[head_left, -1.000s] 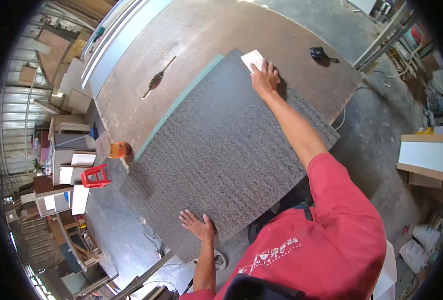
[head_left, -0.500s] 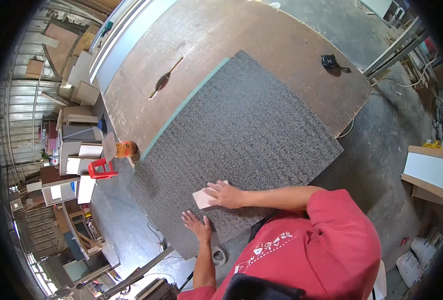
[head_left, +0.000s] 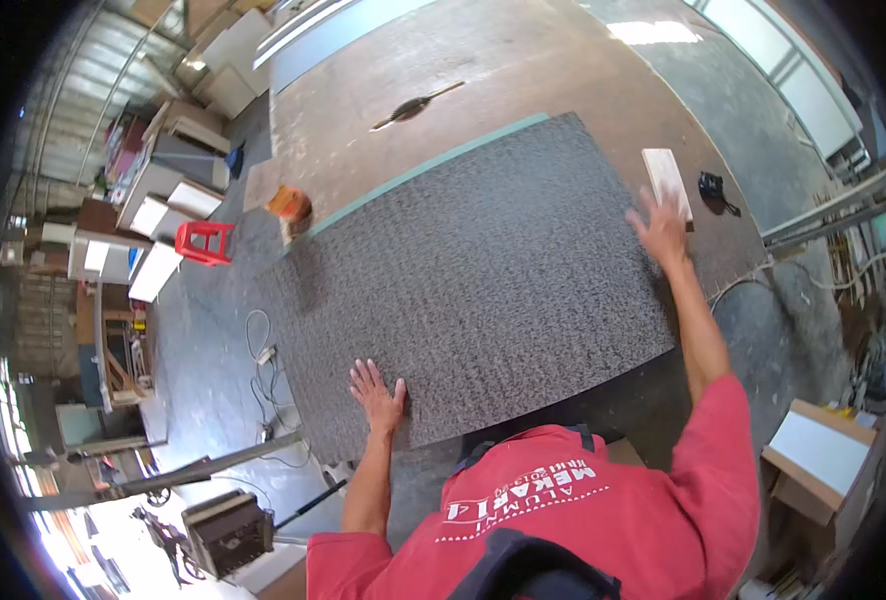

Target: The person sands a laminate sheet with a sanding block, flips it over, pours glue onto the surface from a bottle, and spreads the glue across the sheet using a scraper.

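A large grey speckled sheet [head_left: 473, 280] lies on the worktable, a pale green strip [head_left: 433, 170] showing along its far edge. Flat on the sheet's near left part rests my left hand [head_left: 378, 395], fingers spread, holding nothing. My right hand [head_left: 663, 228] is beyond the sheet's right edge with its fingers apart. Slightly blurred, those fingers overlap the near end of a pale flat block [head_left: 667, 180]. The block lies on the bare brown tabletop; whether the fingertips still touch it is hard to make out.
A black corded object [head_left: 713, 188] sits right of the block. Farther back lies a dark bristly brush [head_left: 413, 108]. An orange jar [head_left: 291, 205] stands by the table's left corner, near a red stool [head_left: 204, 242]. Cables [head_left: 266, 370] trail on the floor at left.
My right hand has gone from the sheet's near middle to beyond its right edge, and the pale block is now there on the tabletop. My left hand stays flat on the sheet. The view has turned.
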The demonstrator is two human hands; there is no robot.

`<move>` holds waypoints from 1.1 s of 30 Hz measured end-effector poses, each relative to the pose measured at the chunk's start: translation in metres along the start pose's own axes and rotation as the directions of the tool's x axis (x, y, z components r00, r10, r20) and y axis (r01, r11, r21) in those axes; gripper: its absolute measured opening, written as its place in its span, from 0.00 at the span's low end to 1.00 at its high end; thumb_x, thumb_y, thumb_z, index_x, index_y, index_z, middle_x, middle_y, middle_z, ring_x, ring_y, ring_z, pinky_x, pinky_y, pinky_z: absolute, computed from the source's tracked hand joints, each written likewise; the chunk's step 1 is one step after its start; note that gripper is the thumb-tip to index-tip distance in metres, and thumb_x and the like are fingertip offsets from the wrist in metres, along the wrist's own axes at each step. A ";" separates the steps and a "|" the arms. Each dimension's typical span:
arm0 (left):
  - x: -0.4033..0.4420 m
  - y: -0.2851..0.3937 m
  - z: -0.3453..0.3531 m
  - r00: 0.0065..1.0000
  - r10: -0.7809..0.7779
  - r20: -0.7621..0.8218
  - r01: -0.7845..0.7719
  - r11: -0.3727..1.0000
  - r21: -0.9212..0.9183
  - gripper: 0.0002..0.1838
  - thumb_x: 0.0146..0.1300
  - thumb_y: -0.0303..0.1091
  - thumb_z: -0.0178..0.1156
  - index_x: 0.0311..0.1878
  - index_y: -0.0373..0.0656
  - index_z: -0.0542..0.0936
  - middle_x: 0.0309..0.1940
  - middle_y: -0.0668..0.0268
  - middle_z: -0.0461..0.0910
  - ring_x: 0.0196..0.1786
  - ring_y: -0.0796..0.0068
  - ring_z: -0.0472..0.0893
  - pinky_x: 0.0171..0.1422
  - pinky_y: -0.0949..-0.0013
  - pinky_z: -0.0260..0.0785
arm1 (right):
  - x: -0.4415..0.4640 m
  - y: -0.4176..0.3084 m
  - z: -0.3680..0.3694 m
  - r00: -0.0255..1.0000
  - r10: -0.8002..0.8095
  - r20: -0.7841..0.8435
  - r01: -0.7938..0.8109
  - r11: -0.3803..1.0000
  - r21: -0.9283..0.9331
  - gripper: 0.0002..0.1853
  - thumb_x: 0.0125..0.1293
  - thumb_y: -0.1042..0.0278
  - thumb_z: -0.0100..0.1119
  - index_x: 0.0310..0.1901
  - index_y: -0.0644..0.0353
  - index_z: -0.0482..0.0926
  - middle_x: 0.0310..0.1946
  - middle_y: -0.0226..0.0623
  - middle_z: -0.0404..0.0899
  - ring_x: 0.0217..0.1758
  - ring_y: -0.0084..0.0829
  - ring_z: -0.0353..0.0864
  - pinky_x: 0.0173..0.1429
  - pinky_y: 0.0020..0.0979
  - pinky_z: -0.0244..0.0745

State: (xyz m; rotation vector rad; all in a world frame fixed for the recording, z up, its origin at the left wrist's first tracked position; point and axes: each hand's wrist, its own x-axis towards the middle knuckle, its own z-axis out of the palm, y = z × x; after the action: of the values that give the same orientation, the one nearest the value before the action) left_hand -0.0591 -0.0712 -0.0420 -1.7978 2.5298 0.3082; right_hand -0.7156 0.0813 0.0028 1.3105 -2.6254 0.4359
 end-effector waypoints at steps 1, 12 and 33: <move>0.000 0.001 -0.006 0.999 0.019 0.047 -0.016 0.998 -0.060 0.53 0.65 0.59 0.62 0.85 0.42 0.49 0.87 0.50 0.37 0.87 0.41 0.35 0.84 0.31 0.31 | -0.028 -0.010 -0.001 0.993 -0.120 0.022 0.113 0.971 0.209 0.33 0.68 0.44 0.65 0.69 0.52 0.76 0.75 0.56 0.66 0.78 0.65 0.60 0.77 0.64 0.56; -0.121 -0.063 -0.040 0.877 0.459 0.139 -0.464 0.886 0.000 0.51 0.53 0.39 0.71 0.82 0.54 0.60 0.84 0.57 0.54 0.83 0.48 0.55 0.82 0.40 0.49 | -0.260 -0.135 -0.039 0.819 -0.488 0.302 0.479 0.871 0.109 0.35 0.61 0.56 0.71 0.72 0.39 0.73 0.78 0.41 0.63 0.81 0.57 0.59 0.79 0.62 0.58; -0.208 -0.109 -0.529 0.401 0.715 -0.573 -0.852 0.520 0.052 0.12 0.58 0.31 0.73 0.44 0.37 0.86 0.24 0.63 0.84 0.26 0.68 0.82 0.32 0.65 0.70 | -0.197 -0.224 -0.566 0.835 -0.352 0.423 0.257 0.929 0.266 0.23 0.51 0.74 0.79 0.52 0.61 0.88 0.42 0.37 0.87 0.51 0.33 0.86 0.55 0.33 0.81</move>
State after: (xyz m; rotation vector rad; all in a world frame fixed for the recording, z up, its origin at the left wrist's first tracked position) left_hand 0.1634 -0.0038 0.4875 -0.4922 3.7852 0.1249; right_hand -0.4037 0.2914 0.5208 2.0989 -2.6964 0.3759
